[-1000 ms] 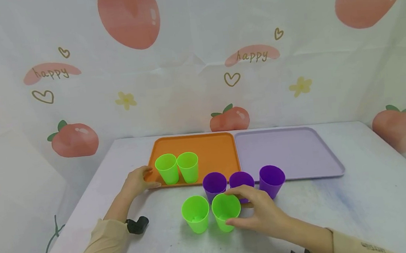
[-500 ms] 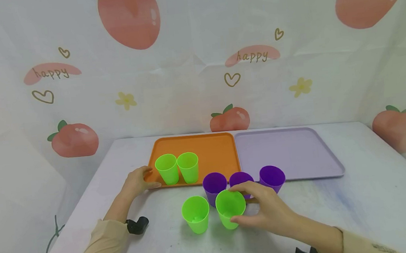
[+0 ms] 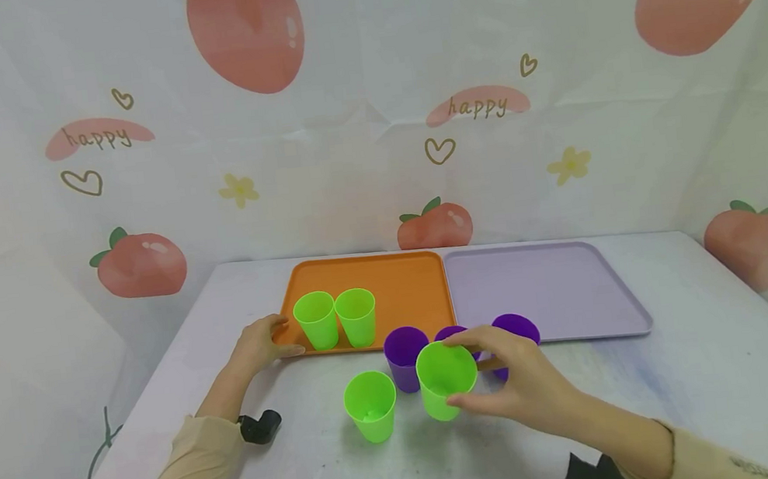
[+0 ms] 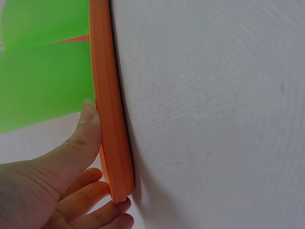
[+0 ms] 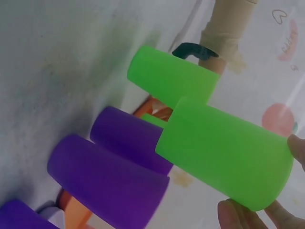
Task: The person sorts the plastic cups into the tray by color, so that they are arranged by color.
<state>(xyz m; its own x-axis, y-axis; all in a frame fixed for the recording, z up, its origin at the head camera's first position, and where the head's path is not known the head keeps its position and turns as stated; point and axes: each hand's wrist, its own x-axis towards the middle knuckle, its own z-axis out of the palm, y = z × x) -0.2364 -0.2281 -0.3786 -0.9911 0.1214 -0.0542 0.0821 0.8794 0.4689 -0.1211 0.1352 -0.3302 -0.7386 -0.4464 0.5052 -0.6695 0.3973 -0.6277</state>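
Note:
My right hand (image 3: 527, 382) holds a bright green plastic cup (image 3: 444, 377) near its rim, thumb on the near side and fingers on the far side. In the right wrist view the held cup (image 5: 224, 150) is raised off the table. A second green cup (image 3: 371, 409) stands upright to its left. Behind are purple cups (image 3: 405, 354), partly hidden by the held cup and the hand. My left hand (image 3: 254, 345) grips the near left corner of the orange tray (image 3: 403, 288), its thumb along the rim beside a green cup (image 4: 45, 88).
Two green cups (image 3: 355, 317) stand side by side on the orange tray. To its right lies a pale purple tray (image 3: 536, 286), set edge to edge with it. A printed curtain (image 3: 347, 157) hangs behind the white table (image 3: 706, 362).
My right hand has lifted the green cup and carried it a little right and away from me, over the purple cups in view. The left hand stays on the orange tray.

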